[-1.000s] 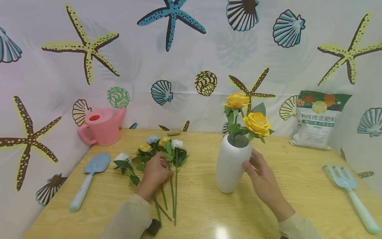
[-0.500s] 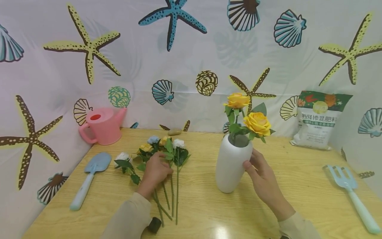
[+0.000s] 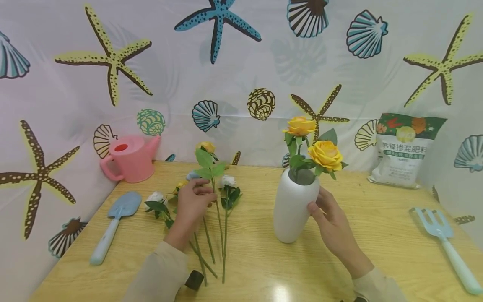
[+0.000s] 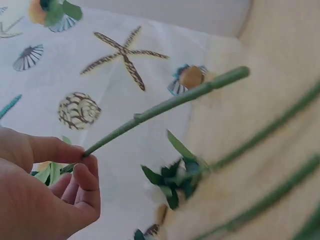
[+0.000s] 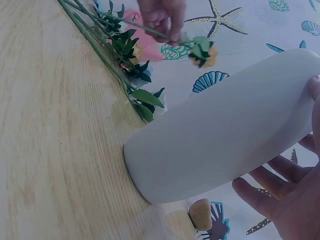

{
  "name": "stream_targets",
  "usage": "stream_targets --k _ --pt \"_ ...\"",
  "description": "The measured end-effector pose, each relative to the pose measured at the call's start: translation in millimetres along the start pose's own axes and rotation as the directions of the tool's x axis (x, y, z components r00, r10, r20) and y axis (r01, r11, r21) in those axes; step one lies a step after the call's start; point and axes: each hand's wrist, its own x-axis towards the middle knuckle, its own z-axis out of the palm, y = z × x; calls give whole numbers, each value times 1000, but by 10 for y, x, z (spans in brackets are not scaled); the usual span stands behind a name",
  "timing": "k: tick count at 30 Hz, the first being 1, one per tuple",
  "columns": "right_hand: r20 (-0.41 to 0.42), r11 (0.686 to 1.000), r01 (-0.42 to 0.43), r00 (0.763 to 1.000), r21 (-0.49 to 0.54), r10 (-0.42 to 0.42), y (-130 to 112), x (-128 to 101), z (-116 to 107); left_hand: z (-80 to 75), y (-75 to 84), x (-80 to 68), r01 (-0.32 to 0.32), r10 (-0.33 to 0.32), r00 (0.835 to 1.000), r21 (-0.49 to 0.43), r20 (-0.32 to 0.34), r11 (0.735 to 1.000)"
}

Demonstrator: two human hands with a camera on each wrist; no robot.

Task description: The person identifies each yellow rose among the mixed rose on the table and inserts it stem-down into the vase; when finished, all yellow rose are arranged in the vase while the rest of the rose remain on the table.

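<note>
Left hand: the left hand point(image 3: 190, 204) pinches the green stem of a yellow rose point(image 3: 206, 147) between thumb and forefinger; its grip is closed on that stem, as the left wrist view point(image 4: 47, 187) confirms.
Yellow rose: held up off the worktop point(image 3: 249, 268), bloom above and just beyond the grip, stem running down past the grip toward the person.
Loose flowers: the loose flowers point(image 3: 226, 191) lie flat on the worktop directly below and around the left grip, heads pointing away, stems toward the person.
Right hand: the right hand point(image 3: 332, 224) rests on the side of the white vase point(image 3: 294, 207); fingers spread and lightly curved against its wall, a steadying grip rather than a tight one.
White vase: upright on the worktop, touching the right grip on its left; two yellow roses point(image 3: 325, 154) stand in its mouth, just above that grip.
Blue trowel: the blue trowel point(image 3: 113, 222) lies well to the left of the left grip.
Blue fork: the blue fork point(image 3: 443, 243) lies well to the right of the right grip.
Pink watering can: the pink watering can point(image 3: 126, 161) stands beyond and left of the left grip.
Soil bag: the soil bag point(image 3: 405, 151) leans on the backdrop, beyond and right of the right grip.
</note>
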Motion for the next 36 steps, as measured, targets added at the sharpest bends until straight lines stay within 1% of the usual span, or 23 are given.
stream_targets --k 2,5,7,8,10,12,15,18,20,22,26,29,31,33,35,36 --pt "1 1000 -3 1000 1 3 0 1 -2 32 84 -28 -30 30 1000 -56 -4 998" --pt "2 1000 -7 1000 2 7 -1 4 -1 116 198 -71 -80 78 997 -143 -16 986" --pt "1 1000 -10 1000 -3 10 1 6 -2 189 271 -89 -107 104 994 -223 -24 969" --pt "0 1000 -11 1000 -5 11 4 6 -3 230 310 -102 -120 116 993 -267 -31 956" --pt "-2 1000 -10 1000 -7 10 9 5 -6 317 385 -121 -144 137 990 -358 -45 923" --pt "-4 1000 -5 1000 -4 5 13 6 -7 400 466 -138 -169 160 985 -440 -57 882" --pt "-6 1000 6 1000 4 -6 17 8 -9 520 600 -169 -219 208 975 -519 -80 826" --pt "-6 1000 11 1000 7 -11 19 9 -11 628 749 -188 -267 258 961 -584 -101 767" --pt "-6 1000 9 1000 4 -9 18 9 -14 686 857 -199 -307 298 947 -616 -122 726" --pt "-6 1000 12 1000 3 -12 21 10 -17 723 972 -215 -343 329 933 -636 -145 691" --pt "-8 1000 25 1000 2 -25 26 20 -19 742 1212 -241 -424 389 897 -654 -209 626" --pt "-8 1000 31 999 4 -31 26 25 -21 754 1378 -249 -472 421 871 -665 -252 578" --pt "-5 1000 30 1000 4 -30 27 23 -21 777 1462 -257 -490 432 860 -678 -272 548" --pt "-4 1000 27 1000 7 -27 29 20 -20 816 1504 -254 -497 437 855 -683 -279 536" --pt "-4 1000 23 1000 11 -23 32 17 -19 866 1504 -248 -491 434 859 -674 -271 552" --pt "-5 1000 22 1000 11 -22 34 15 -18 893 1494 -245 -486 431 863 -667 -264 564"
